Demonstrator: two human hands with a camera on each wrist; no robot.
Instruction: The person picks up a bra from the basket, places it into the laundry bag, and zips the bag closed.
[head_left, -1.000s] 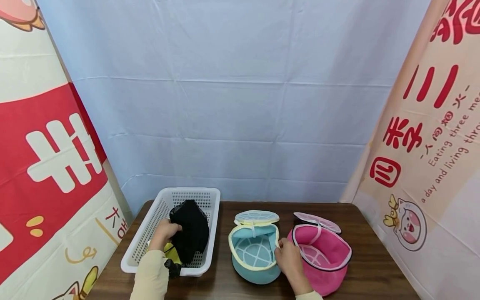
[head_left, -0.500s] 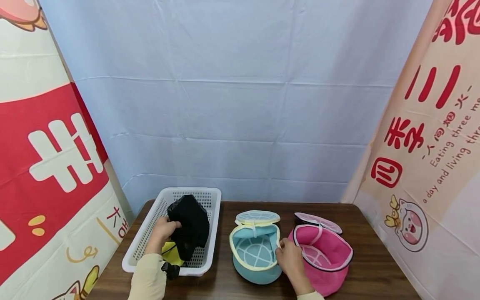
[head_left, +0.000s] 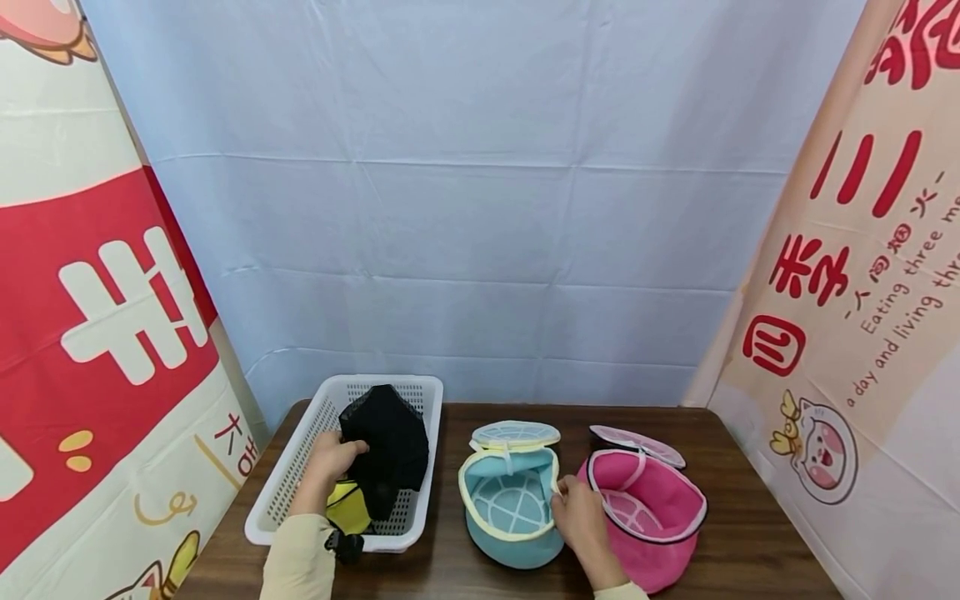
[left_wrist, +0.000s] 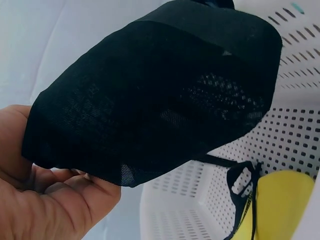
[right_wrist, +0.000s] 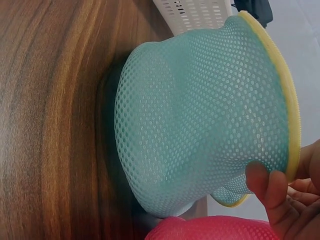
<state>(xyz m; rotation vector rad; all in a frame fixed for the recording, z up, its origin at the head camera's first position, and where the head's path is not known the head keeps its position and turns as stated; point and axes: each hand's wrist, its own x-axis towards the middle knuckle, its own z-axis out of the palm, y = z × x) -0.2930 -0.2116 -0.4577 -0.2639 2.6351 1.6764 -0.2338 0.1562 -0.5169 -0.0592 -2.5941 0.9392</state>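
Observation:
My left hand (head_left: 330, 463) pinches the edge of a black cloth garment (head_left: 390, 442) and holds it up over the white basket (head_left: 258, 521). In the left wrist view, sheer mesh patches show in the garment (left_wrist: 150, 100), with the thumb and curled fingers at its lower left edge. A yellow item (head_left: 348, 507) with thin black straps lies in the basket below. My right hand (head_left: 580, 517) pinches the pale yellow zipped rim of a teal mesh laundry bag (head_left: 513, 550), which stands with its lid folded back. The right wrist view shows the bag's side (right_wrist: 200, 115) and fingers at the rim.
A pink mesh laundry bag (head_left: 652, 558) with a dark rim stands open to the right of the teal one, close beside my right hand. A dark wooden table (head_left: 442, 575) bears everything. A pale blue cloth (head_left: 480, 250) hangs behind it, with printed cloths at both sides.
The black garment has shifted a little to the right and spread wider in my left hand. More of the yellow item shows beneath. My right hand keeps its hold on the teal bag's rim.

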